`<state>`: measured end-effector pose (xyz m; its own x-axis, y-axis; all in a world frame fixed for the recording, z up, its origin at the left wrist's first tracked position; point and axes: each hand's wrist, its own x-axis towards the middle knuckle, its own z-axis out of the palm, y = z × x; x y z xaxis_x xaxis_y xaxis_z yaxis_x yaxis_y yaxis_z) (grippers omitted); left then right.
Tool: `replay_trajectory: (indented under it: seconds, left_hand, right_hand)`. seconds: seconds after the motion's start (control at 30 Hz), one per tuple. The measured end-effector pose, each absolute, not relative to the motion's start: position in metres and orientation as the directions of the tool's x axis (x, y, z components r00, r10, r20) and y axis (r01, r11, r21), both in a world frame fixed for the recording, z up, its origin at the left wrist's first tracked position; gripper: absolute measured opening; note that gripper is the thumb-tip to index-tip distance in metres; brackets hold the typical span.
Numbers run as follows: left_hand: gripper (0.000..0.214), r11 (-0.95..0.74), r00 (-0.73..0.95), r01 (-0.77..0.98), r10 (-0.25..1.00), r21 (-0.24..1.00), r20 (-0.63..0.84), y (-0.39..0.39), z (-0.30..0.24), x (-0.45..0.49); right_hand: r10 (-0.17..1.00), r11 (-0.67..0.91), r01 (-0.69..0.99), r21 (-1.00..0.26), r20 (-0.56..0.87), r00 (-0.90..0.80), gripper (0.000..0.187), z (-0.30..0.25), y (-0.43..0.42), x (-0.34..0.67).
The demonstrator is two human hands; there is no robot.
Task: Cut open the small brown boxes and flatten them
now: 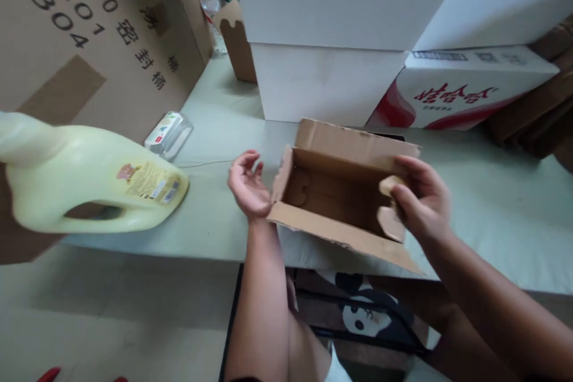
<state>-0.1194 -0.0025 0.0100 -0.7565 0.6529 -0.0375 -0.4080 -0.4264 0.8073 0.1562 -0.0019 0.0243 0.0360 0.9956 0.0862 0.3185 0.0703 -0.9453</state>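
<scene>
An open brown cardboard box (322, 230) is in front of me above the pale table, its long flaps spread outward and its inside visible. My right hand (423, 200) pinches the cut-out end wall at the box's right side, thumb inside and fingers behind. At the left end, my left hand (250, 185) has its palm turned up and its fingers loosely curled apart. Its wrist is against or very near the box's left corner; I cannot tell whether it bears any weight.
A large yellow jug (98, 173) stands at the left by a tall printed carton (147, 30). A clear plastic pack (169, 134) and a water bottle (210, 12) are behind it. White boxes (326, 80) and a red-and-white carton (465, 92) line the back of the table (501, 221).
</scene>
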Motion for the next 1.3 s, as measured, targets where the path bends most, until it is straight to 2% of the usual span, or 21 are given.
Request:
replay_trajectory:
  seconds: [0.1,0.17,0.27,0.37,0.43,0.47,0.53,0.6,0.73,0.9,1.0,1.1,1.2,1.3]
  left_hand:
    - [0.055,-0.339,-0.510,-0.400,0.854,0.851,0.101,0.005,0.006,-0.083]
    - [0.066,-0.296,-0.310,-0.330,0.931,0.897,0.193,0.007,0.003,-0.062]
    - [0.077,-0.372,-0.121,-0.075,0.925,0.925,0.361,0.011,-0.005,-0.045]
    - [0.081,-0.518,-0.068,0.113,0.848,0.848,0.526,0.020,-0.013,-0.040]
    - [0.066,-0.541,-0.114,0.140,0.823,0.829,0.556,0.025,-0.018,-0.038]
    - [0.055,-0.529,-0.150,0.142,0.824,0.837,0.546,0.027,-0.019,-0.037]
    - [0.039,-0.484,-0.222,0.147,0.834,0.863,0.506,0.030,-0.022,-0.033]
    - [0.040,-0.454,-0.266,0.160,0.836,0.877,0.481,0.030,-0.022,-0.029]
    - [0.041,-0.472,-0.277,0.183,0.817,0.863,0.506,0.031,-0.021,-0.022]
    - [0.018,-0.438,-0.223,0.205,0.850,0.875,0.477,0.033,-0.014,-0.017]
    - [0.019,-0.380,-0.275,0.165,0.869,0.910,0.412,0.034,-0.011,-0.020]
    - [0.018,-0.276,-0.452,0.015,0.856,0.961,0.253,0.033,-0.010,-0.033]
    - [0.020,-0.236,-0.617,-0.193,0.784,0.952,0.069,0.031,-0.011,-0.049]
    - [0.028,-0.171,-0.570,-0.310,0.821,0.935,-0.039,0.026,-0.012,-0.051]
  right_hand:
    - [0.957,0.115,0.353,-0.929,0.198,0.211,0.046,0.009,-0.014,0.206]
    - [0.958,0.130,0.320,-0.938,0.203,0.205,0.048,-0.002,-0.013,0.225]
    - [0.964,0.191,0.212,-0.959,0.224,0.142,0.055,-0.017,-0.008,0.236]
    - [0.958,0.270,0.048,-0.962,0.273,0.087,0.072,-0.024,-0.004,0.234]
    - [0.954,0.296,-0.029,-0.955,0.294,0.063,0.076,-0.023,-0.003,0.233]
    - [0.952,0.304,-0.038,-0.952,0.302,0.049,0.068,-0.022,-0.003,0.234]
    - [0.946,0.323,-0.015,-0.946,0.322,0.022,0.039,-0.021,-0.003,0.237]
    - [0.936,0.351,-0.009,-0.936,0.351,-0.011,0.021,-0.022,-0.004,0.242]
    - [0.922,0.383,-0.072,-0.921,0.385,-0.021,0.027,-0.026,-0.007,0.250]
    - [0.941,0.337,-0.014,-0.941,0.337,-0.008,0.020,-0.026,-0.010,0.249]
    - [0.957,0.288,-0.053,-0.956,0.288,0.002,0.036,-0.032,-0.008,0.248]
    - [0.973,0.231,-0.054,-0.971,0.232,-0.004,0.053,-0.039,-0.005,0.248]
    - [0.977,0.144,0.062,-0.988,0.132,-0.168,0.050,-0.040,-0.005,0.248]
    - [0.900,0.213,0.084,-0.974,0.161,-0.406,0.055,-0.035,-0.011,0.243]
